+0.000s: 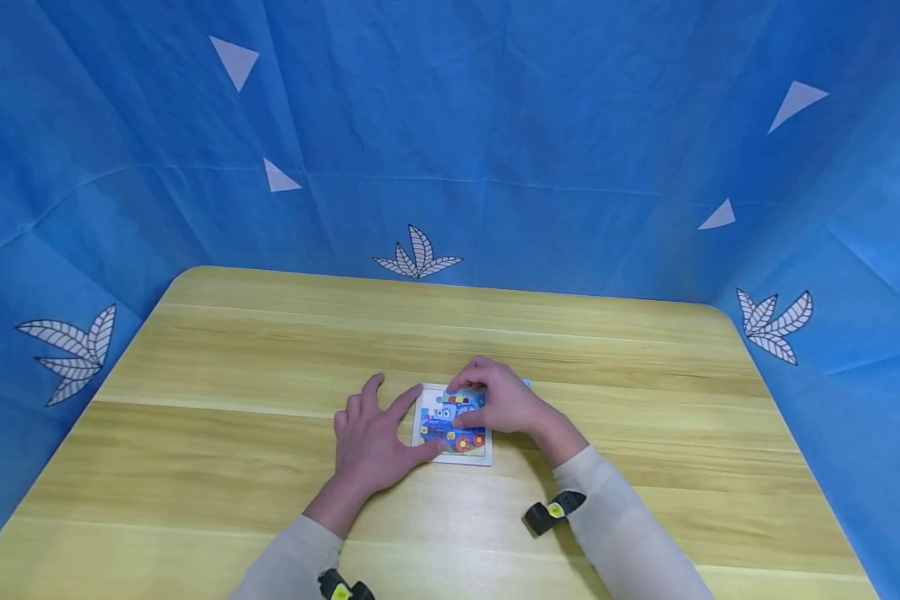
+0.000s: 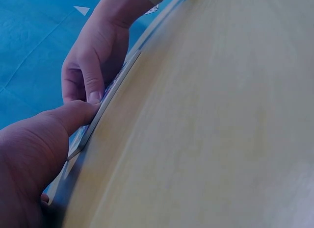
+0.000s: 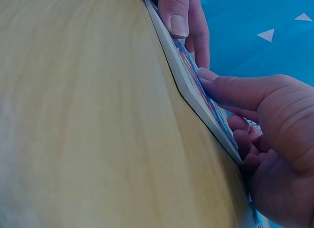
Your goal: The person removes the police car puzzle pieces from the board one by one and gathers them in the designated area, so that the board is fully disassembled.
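Observation:
A small jigsaw puzzle (image 1: pixel 437 431) with a blue cartoon vehicle and red-and-yellow wheels lies in a white tray (image 1: pixel 453 461). My left hand (image 1: pixel 371 442) is spread at the tray's left side, its thumb resting on the lower part and its index fingertip at the upper left corner. From the right, my right hand (image 1: pixel 512 402) reaches over the picture. Its thumb and curled fingers grip a puzzle piece (image 1: pixel 461 399) in the upper part. In the right wrist view the right thumb (image 3: pixel 235 90) lies against the picture. My palm hides part of the puzzle's right side.
A bit of blue (image 1: pixel 527 382), perhaps another piece, shows behind the right hand. The tray lies on a wooden table (image 1: pixel 270 350) with rounded far corners. Blue cloth (image 1: pixel 570 167) with white triangles and leaf prints surrounds the table's back and sides.

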`<state>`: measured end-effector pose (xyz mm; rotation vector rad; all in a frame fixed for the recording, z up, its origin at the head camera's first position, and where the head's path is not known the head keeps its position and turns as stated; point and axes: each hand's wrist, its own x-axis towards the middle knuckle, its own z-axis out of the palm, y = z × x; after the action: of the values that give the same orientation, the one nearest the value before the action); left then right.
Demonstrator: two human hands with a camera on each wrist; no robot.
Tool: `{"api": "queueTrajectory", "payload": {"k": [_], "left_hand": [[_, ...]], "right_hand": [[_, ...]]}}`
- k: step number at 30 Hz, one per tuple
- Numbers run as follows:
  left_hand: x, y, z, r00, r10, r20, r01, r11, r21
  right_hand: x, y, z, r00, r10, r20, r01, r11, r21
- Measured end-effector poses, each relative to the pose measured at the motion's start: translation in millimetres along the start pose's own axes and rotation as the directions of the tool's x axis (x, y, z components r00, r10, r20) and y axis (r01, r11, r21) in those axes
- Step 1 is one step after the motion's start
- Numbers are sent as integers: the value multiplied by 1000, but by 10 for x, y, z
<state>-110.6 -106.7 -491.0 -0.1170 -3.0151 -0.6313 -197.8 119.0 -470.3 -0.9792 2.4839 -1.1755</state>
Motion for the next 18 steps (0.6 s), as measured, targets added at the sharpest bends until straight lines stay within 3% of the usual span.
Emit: {"api": "queueTrajectory", "payload": {"k": [9,15,18], "left_hand": [[-3,5,-3,1000,0,12,0,1000,5],[0,-2,-6,1000,11,6,-11,1000,-4],[-1,-6,-8,1000,15,4,-15,1000,-7]], "right_hand": [[-4,-4,2,1000,17,15,-17,1000,14],[31,-44,-16,996,-17,89,17,1000,-3],[55,-71,-24,991,5,130,-2,1000,-22]]}}
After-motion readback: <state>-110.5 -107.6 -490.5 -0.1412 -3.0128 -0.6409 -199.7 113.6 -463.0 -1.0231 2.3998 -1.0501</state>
